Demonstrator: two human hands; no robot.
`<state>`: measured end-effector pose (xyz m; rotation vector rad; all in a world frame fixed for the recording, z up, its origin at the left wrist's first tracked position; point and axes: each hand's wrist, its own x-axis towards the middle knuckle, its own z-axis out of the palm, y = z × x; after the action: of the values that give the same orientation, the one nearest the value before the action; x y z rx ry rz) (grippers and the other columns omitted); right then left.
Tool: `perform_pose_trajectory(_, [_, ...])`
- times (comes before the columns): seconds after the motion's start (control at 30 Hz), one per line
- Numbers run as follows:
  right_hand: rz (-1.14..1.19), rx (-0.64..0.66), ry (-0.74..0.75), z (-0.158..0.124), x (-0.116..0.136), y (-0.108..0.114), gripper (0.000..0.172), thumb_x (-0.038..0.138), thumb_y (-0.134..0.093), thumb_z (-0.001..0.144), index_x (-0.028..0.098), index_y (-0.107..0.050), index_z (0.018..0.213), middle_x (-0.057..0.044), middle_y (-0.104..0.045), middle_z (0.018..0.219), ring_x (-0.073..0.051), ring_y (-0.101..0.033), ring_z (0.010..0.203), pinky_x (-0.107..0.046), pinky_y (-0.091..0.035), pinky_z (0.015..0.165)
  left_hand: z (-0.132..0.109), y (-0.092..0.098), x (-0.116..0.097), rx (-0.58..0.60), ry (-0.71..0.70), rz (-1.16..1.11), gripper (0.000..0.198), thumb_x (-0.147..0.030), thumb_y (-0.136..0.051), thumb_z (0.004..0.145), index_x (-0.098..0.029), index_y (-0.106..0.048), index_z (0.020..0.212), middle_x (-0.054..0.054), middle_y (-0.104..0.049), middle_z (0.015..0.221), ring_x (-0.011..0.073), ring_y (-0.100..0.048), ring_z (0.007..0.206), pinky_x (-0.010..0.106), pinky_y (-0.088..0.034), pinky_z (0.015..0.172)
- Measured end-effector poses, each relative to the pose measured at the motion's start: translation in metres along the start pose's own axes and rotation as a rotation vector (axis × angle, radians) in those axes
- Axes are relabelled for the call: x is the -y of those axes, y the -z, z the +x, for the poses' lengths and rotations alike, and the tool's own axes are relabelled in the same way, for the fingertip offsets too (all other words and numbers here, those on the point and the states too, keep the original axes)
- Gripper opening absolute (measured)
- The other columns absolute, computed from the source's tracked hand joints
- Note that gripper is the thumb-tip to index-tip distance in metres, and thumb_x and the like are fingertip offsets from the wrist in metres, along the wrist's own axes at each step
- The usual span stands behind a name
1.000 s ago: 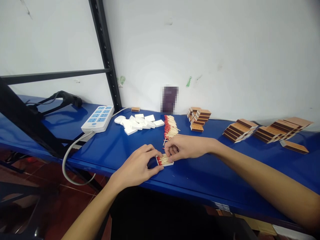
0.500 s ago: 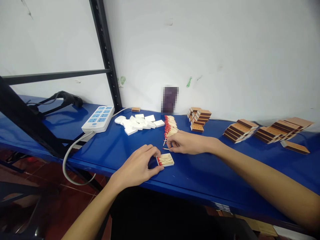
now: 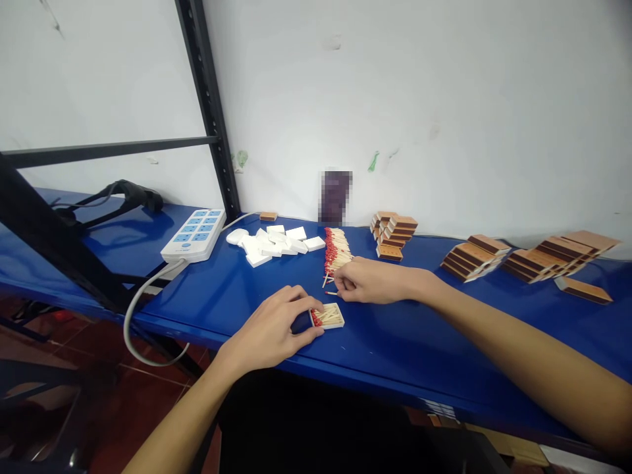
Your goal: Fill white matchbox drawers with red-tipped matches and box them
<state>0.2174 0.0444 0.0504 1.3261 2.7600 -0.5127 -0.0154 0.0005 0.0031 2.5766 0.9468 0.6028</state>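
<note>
My left hand [image 3: 276,326] grips a small white matchbox tray [image 3: 336,324] between thumb and fingers at its left end. Inside the tray lie red-tipped matches [image 3: 328,315], their heads toward that hand; a fingertip reaches over them. My right hand [image 3: 363,280] is closed in a pinch just beyond the tray, with a single match [image 3: 332,293] sticking out leftward from its fingertips. Right behind those fingers lies a long heap of loose matches [image 3: 337,250], red heads to the left. The right hand covers the near end of the heap.
White tray pieces [image 3: 281,243] lie piled left of the heap. Matchbox sleeves stand in stacks [image 3: 395,230] at the back and farther right [image 3: 474,257]. A power strip [image 3: 195,235] with a cable is on the left, near a black shelf post [image 3: 212,99]. The blue table's front edge is close.
My left index finger has moved further over the matches in the tray, and some matches there lie differently. My right hand has barely shifted, the match still at its fingertips.
</note>
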Motion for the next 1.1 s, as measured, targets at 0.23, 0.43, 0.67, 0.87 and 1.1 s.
perform_pose_trajectory(0.23, [-0.156, -0.239, 0.071, 0.010, -0.006, -0.010, 0.017, 0.016, -0.046, 0.090, 0.016, -0.061, 0.098, -0.006, -0.064, 0.088, -0.016, -0.055, 0.075, -0.026, -0.035, 0.062, 0.000, 0.000, 0.000, 0.005, -0.013, -0.011, 0.023, -0.032, -0.058, 0.092, -0.026, -0.062, 0.113, 0.002, -0.058, 0.104, 0.0185, -0.056, 0.095, 0.032, -0.045, 0.086])
perform_pose_trajectory(0.43, [-0.393, -0.240, 0.108, 0.017, -0.007, -0.022, 0.021, 0.020, -0.044, 0.095, 0.019, -0.064, 0.100, -0.007, -0.060, 0.097, -0.015, -0.055, 0.073, -0.026, -0.033, 0.057, 0.001, 0.000, -0.001, -0.005, 0.015, -0.009, 0.022, -0.032, -0.062, 0.089, -0.024, -0.060, 0.109, 0.001, -0.058, 0.109, 0.0190, -0.055, 0.100, 0.032, -0.045, 0.088])
perform_pose_trajectory(0.67, [-0.200, -0.405, 0.246, 0.010, -0.003, -0.013, 0.018, 0.019, -0.043, 0.094, 0.016, -0.060, 0.097, -0.006, -0.066, 0.087, -0.016, -0.057, 0.078, -0.029, -0.041, 0.070, 0.001, -0.001, -0.001, -0.011, 0.029, -0.011, 0.018, -0.032, -0.063, 0.088, -0.023, -0.059, 0.103, 0.000, -0.060, 0.104, 0.0189, -0.055, 0.096, 0.032, -0.044, 0.086])
perform_pose_trajectory(0.87, [-0.021, -0.349, 0.233, 0.000, 0.000, 0.000, 0.012, 0.018, -0.056, 0.083, 0.018, -0.068, 0.081, -0.002, -0.071, 0.082, -0.013, -0.061, 0.072, -0.027, -0.044, 0.070, 0.001, 0.000, -0.001, -0.005, 0.009, -0.029, 0.020, -0.032, -0.061, 0.089, -0.024, -0.060, 0.108, 0.002, -0.058, 0.109, 0.0199, -0.055, 0.100, 0.032, -0.044, 0.087])
perform_pose_trajectory(1.1, [0.013, -0.074, 0.184, 0.002, -0.002, -0.004, 0.014, 0.015, -0.056, 0.080, 0.016, -0.070, 0.078, -0.002, -0.070, 0.073, -0.012, -0.059, 0.063, -0.023, -0.043, 0.060, 0.001, 0.001, -0.002, 0.005, 0.020, -0.008, 0.021, -0.033, -0.061, 0.089, -0.024, -0.056, 0.108, 0.001, -0.058, 0.102, 0.0195, -0.053, 0.093, 0.032, -0.043, 0.082])
